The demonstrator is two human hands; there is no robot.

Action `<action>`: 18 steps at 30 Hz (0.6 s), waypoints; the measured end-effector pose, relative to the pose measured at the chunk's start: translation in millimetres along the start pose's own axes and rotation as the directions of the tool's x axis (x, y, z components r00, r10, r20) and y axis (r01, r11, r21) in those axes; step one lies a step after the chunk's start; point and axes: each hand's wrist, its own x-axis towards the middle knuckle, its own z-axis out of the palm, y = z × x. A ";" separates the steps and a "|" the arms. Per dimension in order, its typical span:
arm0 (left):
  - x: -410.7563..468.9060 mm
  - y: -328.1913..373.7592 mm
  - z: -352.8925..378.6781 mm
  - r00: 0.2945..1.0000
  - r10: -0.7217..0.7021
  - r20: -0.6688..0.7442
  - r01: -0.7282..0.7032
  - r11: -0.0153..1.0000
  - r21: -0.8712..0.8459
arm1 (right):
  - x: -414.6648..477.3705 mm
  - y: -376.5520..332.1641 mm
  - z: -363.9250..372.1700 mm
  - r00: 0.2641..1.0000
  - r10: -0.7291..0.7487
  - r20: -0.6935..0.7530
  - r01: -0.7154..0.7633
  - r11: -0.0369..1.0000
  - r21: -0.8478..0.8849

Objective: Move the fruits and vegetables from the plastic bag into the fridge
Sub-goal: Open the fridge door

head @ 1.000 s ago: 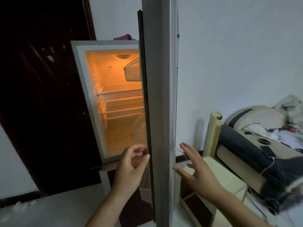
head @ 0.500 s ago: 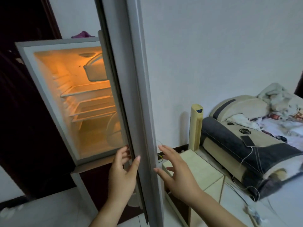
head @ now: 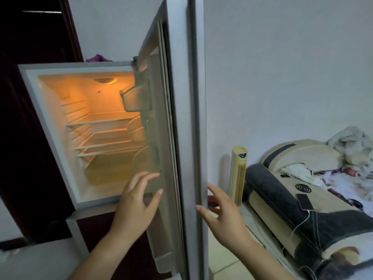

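The small grey single-door fridge [head: 50, 126] stands open just ahead of the left hand [head: 135, 207], its lit orange interior showing bare white wire-edged shelves [head: 105, 120]. The grey fridge door [head: 187, 138] is swung out edge-on between the two hands. The left hand lies released, its straight fingers against the door's inner lining below a clear plastic door bin [head: 135, 98]. The right hand [head: 224, 217] is spread and grasps nothing, its thumb tip at the door's outer edge; whether it touches cannot be told. Right of that hand stand a beige tower fan [head: 238, 174] and a bed with rumpled bedding [head: 302, 199].
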 end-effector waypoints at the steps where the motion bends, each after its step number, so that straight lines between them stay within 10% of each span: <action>1: 10.3 0.0 2.7 1.000 0.016 -0.004 -0.015 0.999 0.034 | 5.7 1.9 -5.5 1.000 0.005 -0.031 -0.004 1.000 0.009; 6: 36.7 -7.5 38.6 0.987 0.034 0.155 -0.053 0.991 0.120 | 15.9 23.9 -23.3 0.990 0.078 -0.113 -0.075 0.997 0.035; 18: 42.4 16.6 99.3 0.991 0.137 -0.006 -0.134 0.976 0.173 | 24.4 52.0 -60.2 0.966 0.191 -0.173 -0.196 0.980 -0.016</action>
